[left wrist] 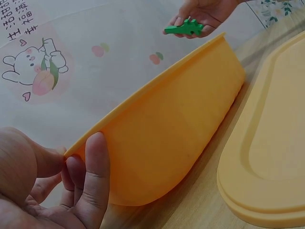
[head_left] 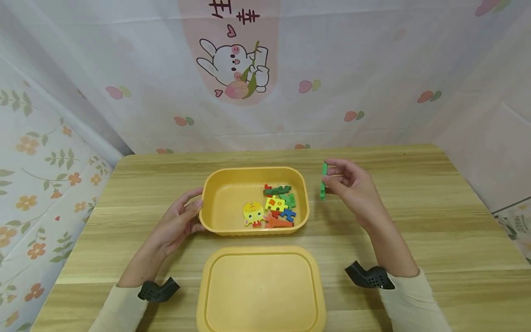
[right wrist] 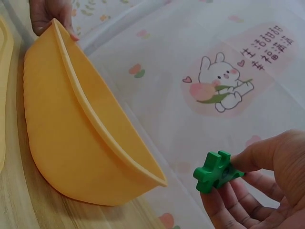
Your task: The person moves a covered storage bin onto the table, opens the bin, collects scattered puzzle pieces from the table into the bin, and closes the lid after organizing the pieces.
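Note:
A yellow plastic box (head_left: pixel 226 198) stands on the table with several colourful puzzle pieces inside, gathered in its right half. My left hand (head_left: pixel 178 223) grips the box's left end, thumb at the rim and fingers against the outer wall, as the left wrist view shows. Just right of the box, my right hand (head_left: pixel 350 184) pinches a green puzzle piece (right wrist: pixel 217 171) between thumb and fingers, raised above the table. That piece has knobs and notches along its edge. Inside the box lie a yellow animal-head piece (head_left: pixel 253 212), a yellow piece (head_left: pixel 274 203) and an orange piece (head_left: pixel 279 222).
A yellow lid (head_left: pixel 261 290) lies flat on the wooden table (head_left: pixel 415 207), in front of the box. Behind the table hangs a white curtain (head_left: pixel 332 55) with a rabbit print. A flowered cloth (head_left: pixel 37 207) hangs along the left side.

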Available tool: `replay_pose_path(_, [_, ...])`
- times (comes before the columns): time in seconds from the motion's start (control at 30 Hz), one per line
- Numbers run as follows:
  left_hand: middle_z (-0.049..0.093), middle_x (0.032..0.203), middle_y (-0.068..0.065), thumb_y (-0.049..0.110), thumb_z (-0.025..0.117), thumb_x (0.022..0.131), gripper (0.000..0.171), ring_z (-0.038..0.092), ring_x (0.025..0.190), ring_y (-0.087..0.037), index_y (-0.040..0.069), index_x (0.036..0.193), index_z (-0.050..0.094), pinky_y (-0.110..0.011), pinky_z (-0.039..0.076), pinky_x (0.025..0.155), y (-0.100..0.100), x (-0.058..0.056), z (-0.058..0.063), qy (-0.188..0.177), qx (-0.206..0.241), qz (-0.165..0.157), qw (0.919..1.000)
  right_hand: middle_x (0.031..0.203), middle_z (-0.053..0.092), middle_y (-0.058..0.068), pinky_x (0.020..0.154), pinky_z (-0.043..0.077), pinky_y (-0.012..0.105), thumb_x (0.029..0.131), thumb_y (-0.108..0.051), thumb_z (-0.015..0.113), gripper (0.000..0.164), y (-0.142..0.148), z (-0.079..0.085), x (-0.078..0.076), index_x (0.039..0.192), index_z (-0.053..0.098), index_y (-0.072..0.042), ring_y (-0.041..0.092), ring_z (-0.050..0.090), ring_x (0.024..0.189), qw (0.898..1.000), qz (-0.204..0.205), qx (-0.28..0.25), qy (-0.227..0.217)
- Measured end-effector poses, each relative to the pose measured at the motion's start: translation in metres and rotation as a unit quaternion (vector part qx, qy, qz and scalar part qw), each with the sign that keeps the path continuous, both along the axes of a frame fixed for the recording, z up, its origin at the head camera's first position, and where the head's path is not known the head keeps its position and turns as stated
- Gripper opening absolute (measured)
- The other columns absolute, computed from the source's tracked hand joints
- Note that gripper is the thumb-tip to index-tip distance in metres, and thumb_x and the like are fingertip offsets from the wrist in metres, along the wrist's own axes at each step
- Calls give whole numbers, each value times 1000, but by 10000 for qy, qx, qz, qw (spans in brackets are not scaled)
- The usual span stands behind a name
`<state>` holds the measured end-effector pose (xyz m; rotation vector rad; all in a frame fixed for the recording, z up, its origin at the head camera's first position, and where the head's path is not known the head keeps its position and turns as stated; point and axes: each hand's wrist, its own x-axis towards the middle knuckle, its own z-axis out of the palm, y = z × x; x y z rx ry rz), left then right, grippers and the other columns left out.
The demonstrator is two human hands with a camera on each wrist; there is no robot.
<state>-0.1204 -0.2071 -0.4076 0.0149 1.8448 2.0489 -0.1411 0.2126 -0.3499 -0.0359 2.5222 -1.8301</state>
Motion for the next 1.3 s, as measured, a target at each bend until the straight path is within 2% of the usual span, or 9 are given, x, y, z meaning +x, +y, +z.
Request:
replay_pose_path(0.57, [72, 115, 7, 24, 50, 114, 60, 72, 91, -8, 7, 165, 23, -24, 64, 78, -2, 1, -1, -17, 2, -2, 10000, 117, 60, 0, 86, 61, 17, 105, -19, 66, 45, -3, -3, 0, 148, 57, -11, 8, 66, 99, 10000, 35, 11, -53])
replay_pose_path(0.8, [72, 114, 7, 24, 50, 114, 57, 72, 91, -8, 9, 164, 26, -24, 64, 78, -2, 1, -3, -37, 13, 17, 10000, 116, 60, 0, 87, 63, 21, 105, -18, 66, 44, -4, -4, 0, 147, 57, -9, 9, 66, 97, 9999, 105, -89, -94])
replay_pose_path(1.3, [73, 113, 7, 24, 51, 114, 57, 73, 90, -8, 9, 163, 26, -24, 64, 77, -2, 0, -3, -20, 98, -12, 9999, 116, 61, 3, 86, 62, 20, 104, -17, 67, 43, -8, -6, 0, 146, 59, -10, 8, 67, 98, 9999, 80, 15, -64])
